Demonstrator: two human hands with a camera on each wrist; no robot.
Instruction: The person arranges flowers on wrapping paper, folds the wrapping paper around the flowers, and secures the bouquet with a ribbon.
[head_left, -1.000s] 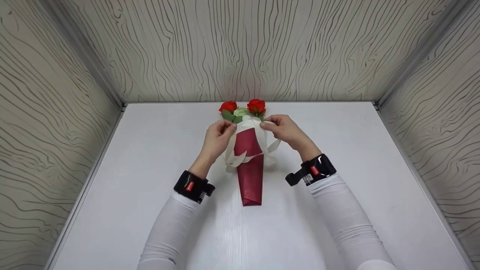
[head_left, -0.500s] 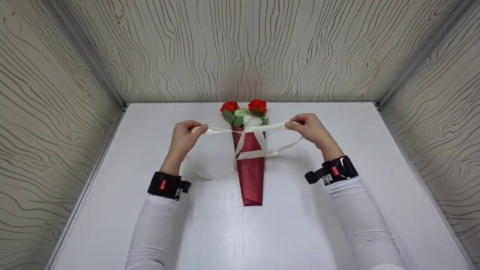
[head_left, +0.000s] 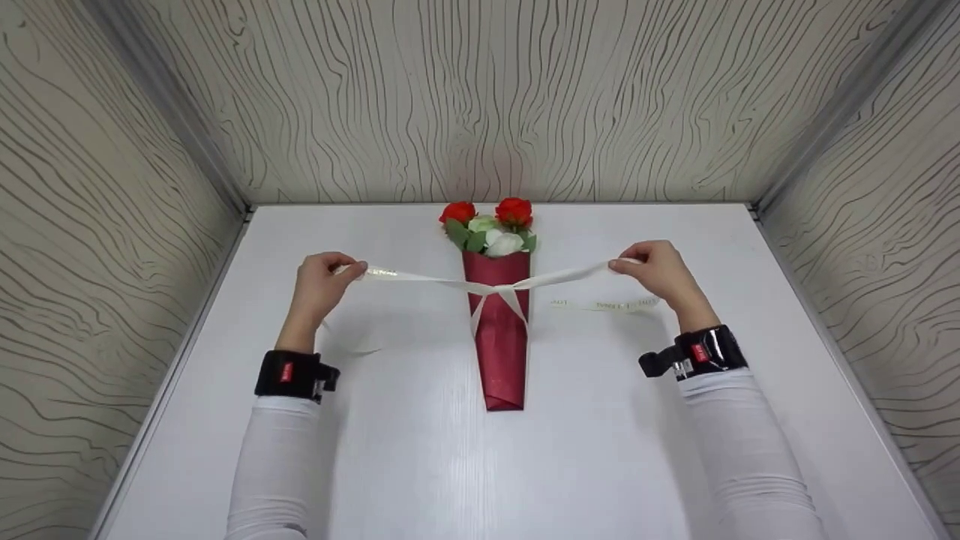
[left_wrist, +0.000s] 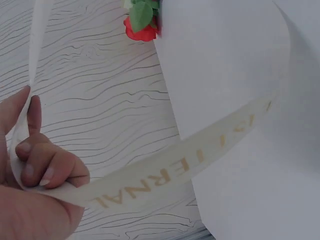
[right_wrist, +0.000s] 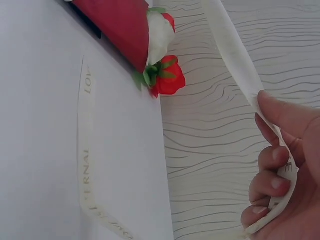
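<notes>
A bouquet in dark red wrapping paper (head_left: 501, 352) lies on the table, with red roses (head_left: 514, 213) and white blooms (head_left: 502, 242) at its far end. A cream ribbon (head_left: 555, 275) goes round the wrap and crosses in a knot on its front. To the left, my left hand (head_left: 321, 289) pinches one ribbon end between thumb and forefinger. My right hand (head_left: 661, 277) pinches the other end out to the right. The ribbon is stretched between both hands. In the left wrist view, the ribbon tail (left_wrist: 165, 172) with gold lettering trails from the curled fingers.
The white table (head_left: 420, 465) is bounded by wood-grain patterned panels (head_left: 480, 97) at the back and sides. A loose ribbon tail (right_wrist: 86, 150) lies along the tabletop on the right. Black straps (head_left: 289, 373) circle both wrists.
Both hands have moved apart, left and right, drawing the ribbon out from the flowers. Its crossing has come down onto the wrap and tightened. The bouquet has stayed in place.
</notes>
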